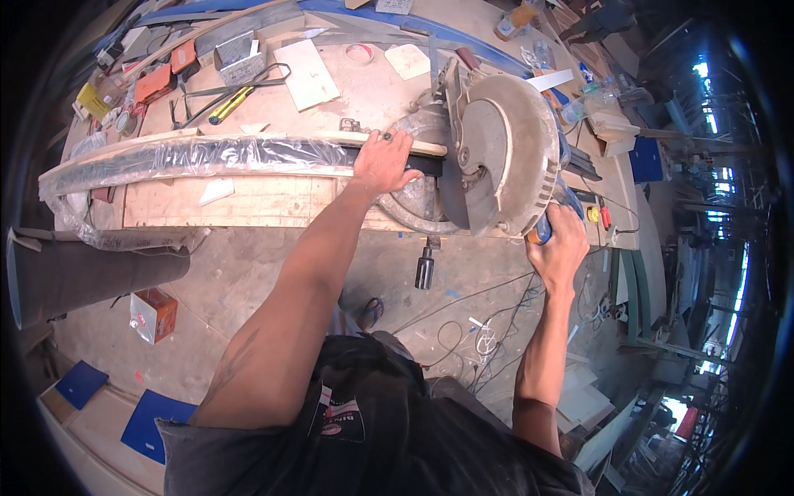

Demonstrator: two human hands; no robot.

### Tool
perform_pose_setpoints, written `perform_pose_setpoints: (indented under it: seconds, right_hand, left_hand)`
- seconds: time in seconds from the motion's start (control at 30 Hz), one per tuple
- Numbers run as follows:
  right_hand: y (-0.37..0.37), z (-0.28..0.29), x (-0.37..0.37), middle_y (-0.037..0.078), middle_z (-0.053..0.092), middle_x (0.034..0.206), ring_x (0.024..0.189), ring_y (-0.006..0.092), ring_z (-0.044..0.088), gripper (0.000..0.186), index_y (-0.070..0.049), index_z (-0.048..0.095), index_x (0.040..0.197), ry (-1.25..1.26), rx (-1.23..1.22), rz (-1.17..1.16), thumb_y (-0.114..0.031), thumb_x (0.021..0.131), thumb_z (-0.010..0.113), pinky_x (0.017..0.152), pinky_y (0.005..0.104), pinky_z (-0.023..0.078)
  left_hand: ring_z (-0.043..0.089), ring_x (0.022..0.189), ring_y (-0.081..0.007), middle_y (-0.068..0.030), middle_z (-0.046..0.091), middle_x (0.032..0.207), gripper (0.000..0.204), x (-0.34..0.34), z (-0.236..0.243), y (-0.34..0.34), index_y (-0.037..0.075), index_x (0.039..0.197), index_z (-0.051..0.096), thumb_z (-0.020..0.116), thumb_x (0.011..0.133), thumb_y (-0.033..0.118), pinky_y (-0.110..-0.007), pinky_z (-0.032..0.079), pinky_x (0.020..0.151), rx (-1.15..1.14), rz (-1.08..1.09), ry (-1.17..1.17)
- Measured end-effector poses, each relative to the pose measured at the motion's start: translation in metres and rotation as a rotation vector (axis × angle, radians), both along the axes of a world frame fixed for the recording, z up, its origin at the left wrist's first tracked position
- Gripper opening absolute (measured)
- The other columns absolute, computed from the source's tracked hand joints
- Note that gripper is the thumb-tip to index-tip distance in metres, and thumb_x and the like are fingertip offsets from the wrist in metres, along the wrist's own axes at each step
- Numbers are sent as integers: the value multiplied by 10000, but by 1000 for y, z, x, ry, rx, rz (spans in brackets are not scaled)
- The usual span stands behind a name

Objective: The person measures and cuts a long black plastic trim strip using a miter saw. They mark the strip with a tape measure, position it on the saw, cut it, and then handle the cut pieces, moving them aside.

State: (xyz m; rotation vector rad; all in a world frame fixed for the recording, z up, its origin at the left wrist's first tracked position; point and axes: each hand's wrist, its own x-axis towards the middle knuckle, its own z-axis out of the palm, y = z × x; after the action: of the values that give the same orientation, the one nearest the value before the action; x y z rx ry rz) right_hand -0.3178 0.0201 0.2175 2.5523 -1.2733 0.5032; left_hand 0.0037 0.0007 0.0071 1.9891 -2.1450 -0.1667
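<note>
My left hand grips a long workpiece, a dark profile in crinkled clear plastic with a pale wood strip along its back, pressed against the miter saw's fence. The saw has a dusty metal guard; its dark blade is low, just right of my left hand, and whether it touches the workpiece I cannot tell. My right hand is closed on the saw's blue handle at the bench's front right.
The wooden bench holds tape rolls, orange boxes, a yellow cutter and offcuts. Below are a dark tube, a tin and cables on concrete. Another person stands at the back right.
</note>
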Motion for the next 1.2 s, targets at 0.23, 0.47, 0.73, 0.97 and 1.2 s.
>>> perform_pose_setpoints:
  seconds: [0.23,0.47,0.73,0.97,1.2]
  right_hand:
    - [-12,27,6,160,664,893,902,395,674,373,-66,738,1072,8,52,-5,-119,705,775,801,487,525]
    - [-37,70,15,191,724,966,930,442,698,403,-68,748,1123,16,111,4,-120,723,754,799,498,544]
    - [-123,138,21,210,756,1267,1199,429,697,671,-105,721,1381,140,19,6,-266,733,777,1019,473,549]
    - [-212,186,48,260,689,1390,1279,431,649,749,-2,623,1470,160,8,115,-290,800,795,1150,442,472]
    - [-221,218,76,233,742,1067,1014,384,715,535,-3,693,1152,188,202,201,-316,759,875,923,466,549]
  left_hand:
    - [550,1428,-335,-186,524,1582,885,0,-4,-1,22,1567,454,611,1005,687,-569,325,1245,31,-3,4]
    - [533,1445,-337,-177,531,1546,870,0,-9,-1,22,1546,464,613,1004,686,-585,325,1246,-13,-1,16]
    - [642,1293,-304,-149,602,1394,810,0,-5,0,14,1472,531,684,979,638,-525,364,1174,-81,4,13]
    - [544,1396,-299,-156,603,1389,803,-1,4,1,15,1449,541,690,969,641,-530,368,1166,-63,-13,42]
    - [542,1416,-305,-133,598,1433,818,-3,5,1,21,1479,539,694,966,639,-521,363,1168,-50,11,25]
